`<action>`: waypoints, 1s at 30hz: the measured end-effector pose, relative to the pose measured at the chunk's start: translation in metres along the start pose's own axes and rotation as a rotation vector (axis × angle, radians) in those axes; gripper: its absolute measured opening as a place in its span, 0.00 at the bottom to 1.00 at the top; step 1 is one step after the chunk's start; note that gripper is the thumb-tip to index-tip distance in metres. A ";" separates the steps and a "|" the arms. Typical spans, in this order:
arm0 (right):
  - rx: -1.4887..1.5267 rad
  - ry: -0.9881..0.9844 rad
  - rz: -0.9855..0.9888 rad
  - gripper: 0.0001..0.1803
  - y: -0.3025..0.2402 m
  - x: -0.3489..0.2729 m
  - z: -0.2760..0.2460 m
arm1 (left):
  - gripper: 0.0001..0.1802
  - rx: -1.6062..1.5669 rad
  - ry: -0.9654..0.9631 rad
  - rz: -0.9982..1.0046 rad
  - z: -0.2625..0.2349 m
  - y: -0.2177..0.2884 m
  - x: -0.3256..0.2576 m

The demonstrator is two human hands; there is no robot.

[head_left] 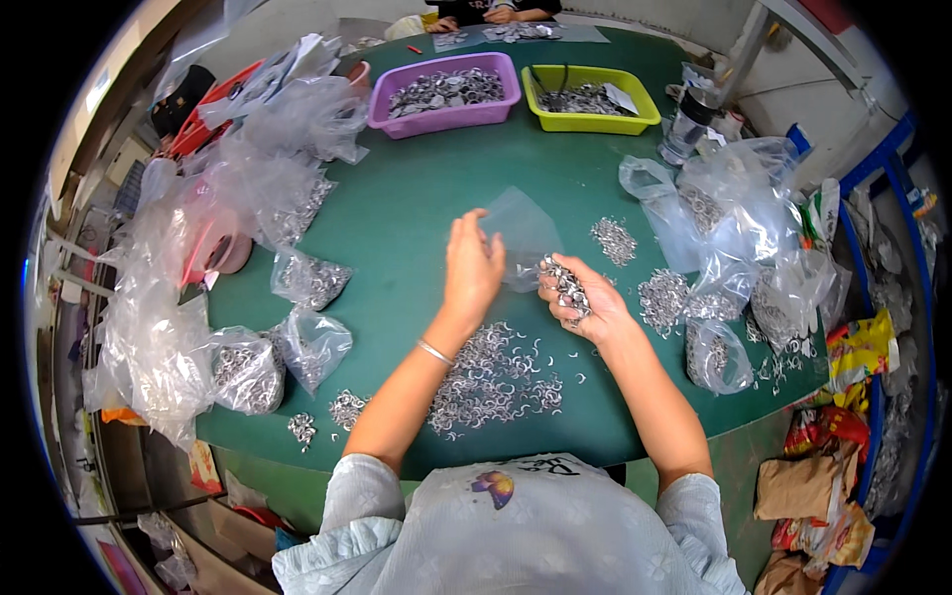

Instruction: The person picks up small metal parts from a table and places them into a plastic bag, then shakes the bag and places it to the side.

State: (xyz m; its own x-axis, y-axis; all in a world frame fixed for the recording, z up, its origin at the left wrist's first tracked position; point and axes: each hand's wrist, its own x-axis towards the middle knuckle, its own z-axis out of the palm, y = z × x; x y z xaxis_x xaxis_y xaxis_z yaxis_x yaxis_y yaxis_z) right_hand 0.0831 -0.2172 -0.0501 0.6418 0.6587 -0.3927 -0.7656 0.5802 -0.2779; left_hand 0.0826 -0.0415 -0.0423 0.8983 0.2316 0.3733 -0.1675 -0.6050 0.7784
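Observation:
My right hand [599, 309] is closed around a heap of small silver crescent-shaped metal pieces [566, 290], which show in its palm. My left hand [473, 266], with a bracelet at the wrist, is raised with fingers stretched upward. Just beyond and between the hands is a clear plastic bag [526, 230]; its edge meets the left hand's outline, and whether they touch is unclear. Below both hands, a broad loose pile of the same crescent pieces [491, 382] spreads over the green table [416, 218]. Nothing shows in the left hand.
Purple [444, 121] and lime-green [595, 121] trays of metal pieces stand at the back. Filled clear bags [247, 372] crowd the left; more bags [716, 359] and small piles [662, 300] lie right. A glass jar [686, 129] stands back right. Another person's hands [503, 14] are across the table.

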 end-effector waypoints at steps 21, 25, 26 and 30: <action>-0.164 0.292 -0.334 0.17 -0.063 0.109 0.046 | 0.12 -0.325 -0.349 0.054 0.000 0.034 0.059; -1.117 0.376 -0.409 0.15 -0.061 0.089 0.078 | 0.13 -0.431 -0.256 -0.098 -0.001 0.031 0.078; -1.613 0.435 -0.506 0.16 -0.063 0.090 0.080 | 0.13 -0.439 -0.231 -0.094 0.001 0.022 0.085; -2.259 0.472 -0.452 0.14 -0.076 0.089 0.076 | 0.13 -0.518 -0.311 -0.120 0.005 0.022 0.098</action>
State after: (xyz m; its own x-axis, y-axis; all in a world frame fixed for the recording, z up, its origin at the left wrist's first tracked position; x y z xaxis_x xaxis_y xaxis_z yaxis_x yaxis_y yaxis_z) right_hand 0.2020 -0.1663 0.0023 0.9210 0.3847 -0.0614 0.3295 -0.8532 -0.4043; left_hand 0.1690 -0.0356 0.0091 0.9864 -0.0050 0.1641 -0.1635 -0.1214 0.9791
